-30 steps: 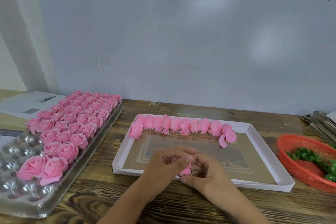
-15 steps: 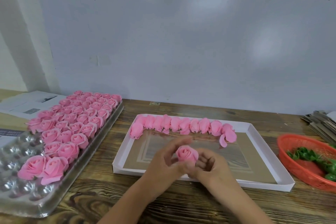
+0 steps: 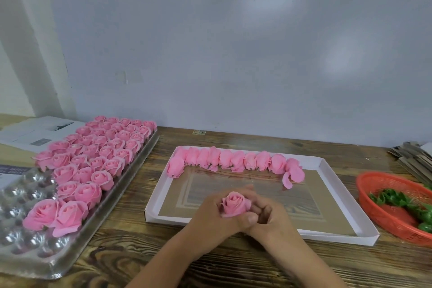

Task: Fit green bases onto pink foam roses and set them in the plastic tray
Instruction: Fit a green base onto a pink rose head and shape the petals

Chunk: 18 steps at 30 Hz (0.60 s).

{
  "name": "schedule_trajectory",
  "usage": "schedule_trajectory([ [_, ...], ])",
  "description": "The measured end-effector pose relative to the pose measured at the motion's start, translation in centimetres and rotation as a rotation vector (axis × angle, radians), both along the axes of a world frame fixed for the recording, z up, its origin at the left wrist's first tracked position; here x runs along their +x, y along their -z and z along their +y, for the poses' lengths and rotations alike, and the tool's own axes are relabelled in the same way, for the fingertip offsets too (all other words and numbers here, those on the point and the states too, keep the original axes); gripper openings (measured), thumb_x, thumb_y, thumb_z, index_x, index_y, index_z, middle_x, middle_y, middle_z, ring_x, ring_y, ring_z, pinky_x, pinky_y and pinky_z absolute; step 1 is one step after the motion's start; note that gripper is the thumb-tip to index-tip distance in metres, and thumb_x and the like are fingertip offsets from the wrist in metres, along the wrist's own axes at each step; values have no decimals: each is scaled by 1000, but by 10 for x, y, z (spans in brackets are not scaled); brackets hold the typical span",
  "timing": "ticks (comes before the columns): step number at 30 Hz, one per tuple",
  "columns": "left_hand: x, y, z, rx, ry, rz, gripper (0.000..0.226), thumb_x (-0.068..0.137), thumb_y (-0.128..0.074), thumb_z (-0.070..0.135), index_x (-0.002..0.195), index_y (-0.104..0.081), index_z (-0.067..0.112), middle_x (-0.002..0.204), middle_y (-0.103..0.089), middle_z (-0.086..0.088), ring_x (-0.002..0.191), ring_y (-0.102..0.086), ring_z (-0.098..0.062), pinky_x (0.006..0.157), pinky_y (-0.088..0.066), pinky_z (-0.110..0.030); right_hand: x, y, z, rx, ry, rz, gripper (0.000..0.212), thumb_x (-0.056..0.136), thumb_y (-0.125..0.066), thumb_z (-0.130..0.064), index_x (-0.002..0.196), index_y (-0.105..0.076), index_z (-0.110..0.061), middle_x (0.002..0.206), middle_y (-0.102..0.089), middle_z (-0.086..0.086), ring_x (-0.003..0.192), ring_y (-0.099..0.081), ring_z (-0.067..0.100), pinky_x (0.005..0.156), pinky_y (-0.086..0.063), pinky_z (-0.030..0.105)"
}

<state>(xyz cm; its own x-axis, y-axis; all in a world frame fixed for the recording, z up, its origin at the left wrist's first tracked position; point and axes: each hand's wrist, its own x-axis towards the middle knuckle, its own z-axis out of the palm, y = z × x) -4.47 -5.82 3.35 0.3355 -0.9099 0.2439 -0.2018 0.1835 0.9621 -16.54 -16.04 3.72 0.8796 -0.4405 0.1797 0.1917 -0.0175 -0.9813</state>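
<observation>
Head view: fingertips of both hands meet round one pink foam rose (image 3: pixel 234 204), which sits bloom-up between them above the near edge of the white cardboard tray (image 3: pixel 327 172). The left hand (image 3: pixel 211 211) curls round the rose's left side with its thumb pressed at the base, and the right hand (image 3: pixel 268 216) curls in from the right, fingers bent under the flower. Whether a green base is already seated underneath cannot be told, since the fingers hide the underside. Judging by the grip, the step in hand is pressing or checking the base on this rose. Beyond the hands, a row of loose roses (image 3: pixel 233 161) lies along the far side of the cardboard tray. To the right, an orange basket (image 3: pixel 383 215) holds the green bases (image 3: pixel 397 201). To the left, the clear plastic tray (image 3: pixel 21 196) carries many upright finished roses (image 3: pixel 98 154), with bare cups showing at its near left. The next move probably calls for carrying this rose left and setting it upright in a free cup beside the nearest blooms, without crushing petals.
</observation>
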Motion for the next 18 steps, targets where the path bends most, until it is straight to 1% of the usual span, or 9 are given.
schedule_trajectory([
  [2, 0, 1, 1, 4, -4, 11, 57, 78, -84, 42, 130, -62, 34, 129, -67, 12, 123, -61, -10, 98, -51, -23, 0, 0, -2, 59, 3, -27, 38, 70, -79, -11, 107, -74, -16, 107, -75, 13, 104, -70, 27, 88, -56, 32],
  [4, 1, 0, 0, -41, -61, 25, 64, 76, -84, 49, 133, -57, 44, 134, -63, 13, 122, -61, -12, 98, -54, -28, 0, 0, -3, 56, 7, -21, 36, 73, -75, -9, 107, -74, -21, 104, -75, 13, 100, -71, 25, 81, -57, 30],
  [6, 0, -2, 0, -90, -108, 52, 51, 79, -79, 56, 126, -64, 43, 130, -66, 8, 116, -65, -12, 92, -56, -30, 0, 0, -4, 11, 16, 12, 34, 73, -73, -9, 104, -75, -22, 98, -75, 17, 93, -70, 24, 77, -54, 28],
  [8, 0, -5, 1, -111, -132, 53, 31, 84, -72, 57, 107, -76, 36, 121, -71, 5, 112, -67, -13, 84, -56, -30, 0, 1, -3, -71, 6, 70, 34, 68, -73, -16, 101, -76, -25, 91, -73, 21, 82, -63, 22, 72, -49, 31],
  [10, 0, -4, 1, -121, -119, 34, 16, 88, -70, 46, 91, -80, 34, 117, -73, 6, 113, -67, -13, 86, -54, -27, 1, 3, 0, -107, -17, 97, 34, 64, -71, -20, 97, -76, -28, 82, -74, 9, 75, -60, 18, 67, -47, 30],
  [11, -1, -4, 1, -116, -109, 35, 14, 87, -70, 42, 89, -81, 33, 116, -74, 6, 113, -67, -12, 88, -53, -25, 1, 3, 0, -101, -19, 100, 32, 64, -72, -20, 95, -76, -27, 79, -72, 6, 72, -60, 18, 66, -47, 31],
  [13, -1, -3, 1, -78, -75, 44, 17, 84, -72, 37, 91, -82, 27, 113, -76, 4, 116, -66, -10, 92, -52, -23, -1, 3, 0, -95, -41, 82, 31, 68, -75, -15, 98, -75, -23, 82, -73, 6, 75, -64, 17, 68, -49, 29],
  [15, -1, -4, 1, -32, -38, 3, 17, 84, -74, 33, 97, -81, 25, 110, -77, 5, 120, -63, -8, 96, -52, -23, -2, 4, -1, -117, -68, 49, 38, 74, -72, -1, 107, -75, -20, 98, -76, 5, 89, -70, 13, 76, -52, 21],
  [18, -2, -5, 4, -2, 19, 24, 29, 84, -78, 32, 113, -75, 30, 111, -76, 1, 112, -69, -16, 92, -57, -32, -1, 5, -2, -30, -43, -24, 43, 74, -70, 5, 115, -70, -10, 109, -74, 11, 102, -70, 22, 82, -54, 24],
])
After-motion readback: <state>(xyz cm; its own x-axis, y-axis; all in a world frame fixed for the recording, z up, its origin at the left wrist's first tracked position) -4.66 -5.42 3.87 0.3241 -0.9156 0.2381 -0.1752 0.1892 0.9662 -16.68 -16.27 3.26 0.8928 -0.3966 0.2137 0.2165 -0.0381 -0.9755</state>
